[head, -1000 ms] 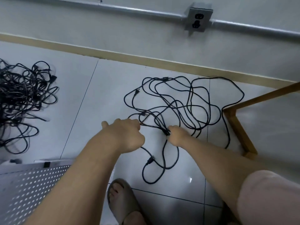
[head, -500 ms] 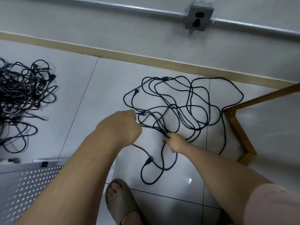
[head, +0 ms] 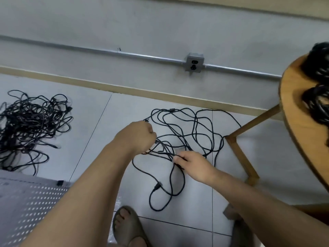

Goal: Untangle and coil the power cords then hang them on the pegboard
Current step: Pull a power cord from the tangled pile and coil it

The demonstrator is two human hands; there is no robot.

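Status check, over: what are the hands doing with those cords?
Left hand grips the cord tangle. Right hand pinches a strand of it. Second heap waits at left. Table leg close beside.

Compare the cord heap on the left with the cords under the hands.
The left heap is a dense knot; the middle cords spread in loose, open loops with floor showing between. No hand touches the left heap; the left hand and right hand both grip strands of the middle cords. Both are black, lie on the floor and are not yet coiled.
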